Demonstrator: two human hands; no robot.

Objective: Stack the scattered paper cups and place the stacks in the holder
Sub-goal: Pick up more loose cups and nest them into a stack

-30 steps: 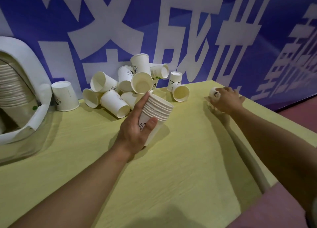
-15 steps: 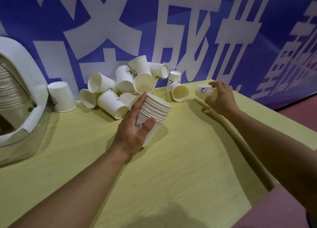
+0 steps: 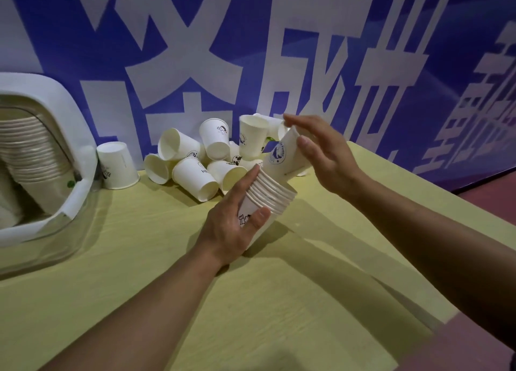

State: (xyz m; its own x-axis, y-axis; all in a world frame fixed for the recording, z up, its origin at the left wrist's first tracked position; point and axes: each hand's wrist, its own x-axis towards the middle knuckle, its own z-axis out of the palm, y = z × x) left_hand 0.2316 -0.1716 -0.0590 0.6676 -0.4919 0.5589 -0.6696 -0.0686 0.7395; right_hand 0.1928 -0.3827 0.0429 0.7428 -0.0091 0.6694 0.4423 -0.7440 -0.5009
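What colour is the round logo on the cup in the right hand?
Blue, on the white cup held by the right hand; head view shows it.

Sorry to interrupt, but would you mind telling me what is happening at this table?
A person is stacking paper cups. The left hand holds a nested stack tilted above the table, and the right hand is feeding one cup base-first into its top. A pile of loose cups waits by the wall, and the holder on the left already has cups in it.
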